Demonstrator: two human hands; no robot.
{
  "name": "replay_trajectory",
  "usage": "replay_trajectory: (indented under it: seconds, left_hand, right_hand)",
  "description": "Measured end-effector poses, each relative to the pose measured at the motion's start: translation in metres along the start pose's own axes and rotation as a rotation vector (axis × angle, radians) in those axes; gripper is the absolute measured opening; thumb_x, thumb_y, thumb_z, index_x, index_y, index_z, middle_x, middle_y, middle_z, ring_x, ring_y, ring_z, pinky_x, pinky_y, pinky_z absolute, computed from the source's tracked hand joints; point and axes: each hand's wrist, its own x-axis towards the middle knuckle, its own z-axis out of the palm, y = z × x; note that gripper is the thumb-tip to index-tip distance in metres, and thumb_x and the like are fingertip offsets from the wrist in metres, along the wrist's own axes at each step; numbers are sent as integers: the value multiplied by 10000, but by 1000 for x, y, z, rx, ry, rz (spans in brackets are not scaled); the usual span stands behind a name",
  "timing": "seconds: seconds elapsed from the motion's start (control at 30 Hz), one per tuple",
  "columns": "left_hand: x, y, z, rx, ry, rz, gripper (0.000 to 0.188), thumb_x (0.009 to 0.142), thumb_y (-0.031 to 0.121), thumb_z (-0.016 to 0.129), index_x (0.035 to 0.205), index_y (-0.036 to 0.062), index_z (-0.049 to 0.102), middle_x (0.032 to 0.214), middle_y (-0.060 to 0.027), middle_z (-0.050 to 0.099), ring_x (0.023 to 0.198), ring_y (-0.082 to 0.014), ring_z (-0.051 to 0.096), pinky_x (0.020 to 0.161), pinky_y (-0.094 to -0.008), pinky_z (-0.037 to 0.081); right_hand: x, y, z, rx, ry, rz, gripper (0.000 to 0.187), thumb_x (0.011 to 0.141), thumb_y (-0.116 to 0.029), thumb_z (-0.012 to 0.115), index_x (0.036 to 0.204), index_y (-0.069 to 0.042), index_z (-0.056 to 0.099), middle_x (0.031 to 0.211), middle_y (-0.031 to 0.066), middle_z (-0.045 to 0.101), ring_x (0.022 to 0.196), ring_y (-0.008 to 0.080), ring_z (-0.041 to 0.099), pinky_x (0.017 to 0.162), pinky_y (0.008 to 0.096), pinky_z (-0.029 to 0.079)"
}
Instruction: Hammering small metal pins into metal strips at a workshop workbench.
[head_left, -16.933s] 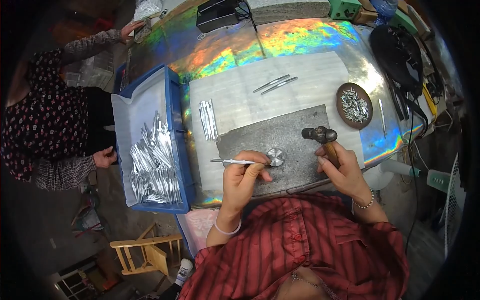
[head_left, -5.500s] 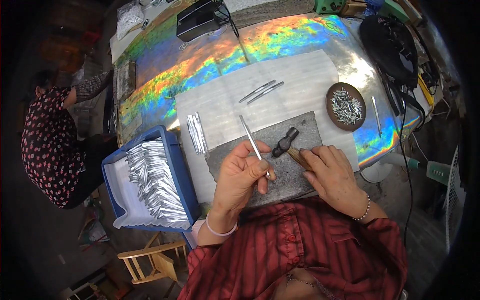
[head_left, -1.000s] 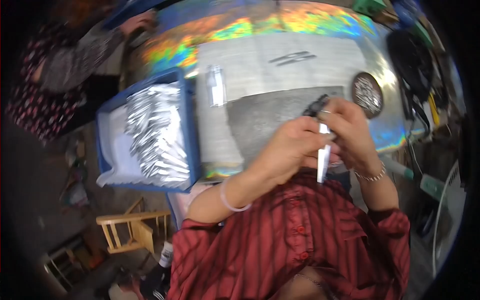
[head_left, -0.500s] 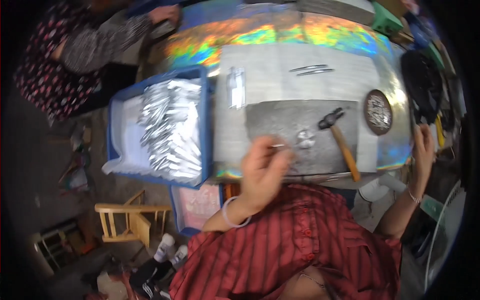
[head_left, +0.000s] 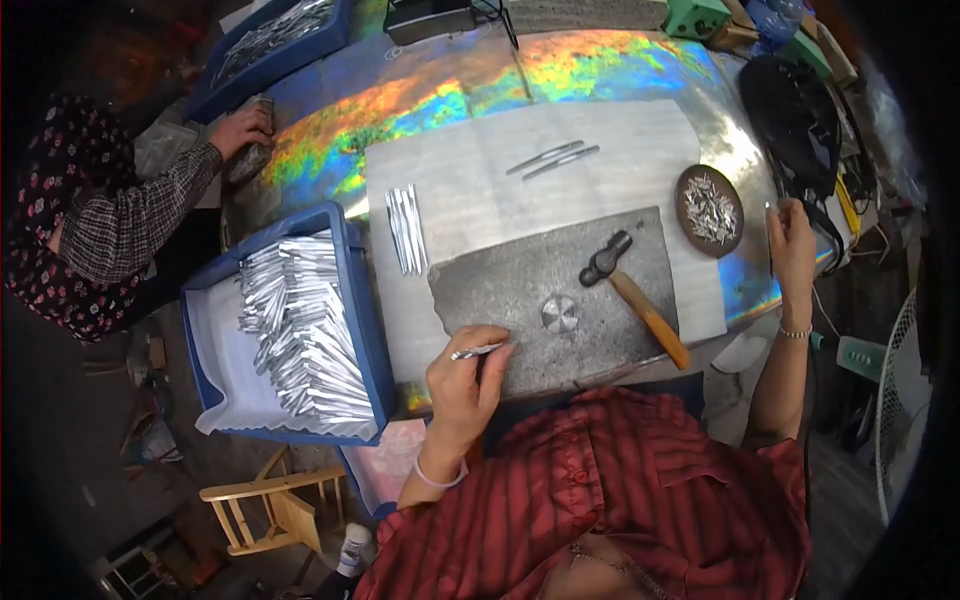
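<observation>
My left hand (head_left: 464, 385) is closed, pinching a small silver metal piece (head_left: 476, 351) by the slab's near left corner. My right hand (head_left: 793, 248) is at the table's right edge, its fingers closed around a thin, slim thing I cannot make out. A round shiny metal disc (head_left: 560, 313) lies on the grey slab (head_left: 510, 275). To its right rests a hammer (head_left: 648, 318) with a wooden handle, head away from me. A brown oval dish (head_left: 683, 222) of small silver pieces stands between the slab and my right hand.
Silver strips fill a blue tray (head_left: 350, 300) at left; several more (head_left: 405, 230) lie on the white paper (head_left: 460, 190) beside two thin metal rods (head_left: 545, 157). A black bag (head_left: 790, 120) sits at right. Another person's hand (head_left: 240, 130) is at far left, near a wooden stool (head_left: 275, 500).
The view has shifted, and the table things sit lower and further left. My left hand has drawn back from near the disc to the slab's left corner. My right hand stays at the right edge.
</observation>
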Motion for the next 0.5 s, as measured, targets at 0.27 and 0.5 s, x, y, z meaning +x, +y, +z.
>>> replay_trajectory:
  seconds: [0.27,0.5]
  left_hand:
    - [-6,12,1,-238,-114,-119,119,828,1,570,939,-44,578,863,-111,632,758,-162,611,653,-253,489]
    - [1,24,23,-468,-72,-265,149,864,24,538,991,-53,550,848,-104,639,737,-143,625,672,-239,514]
  right_hand:
    - [-82,-164,-17,236,-384,-474,376,712,-75,637,1042,1,474,931,145,503,830,286,530,681,356,449]
    - [-86,-167,-13,-3,-365,-486,275,709,-19,549,970,-19,465,836,136,444,788,298,529,650,395,439]
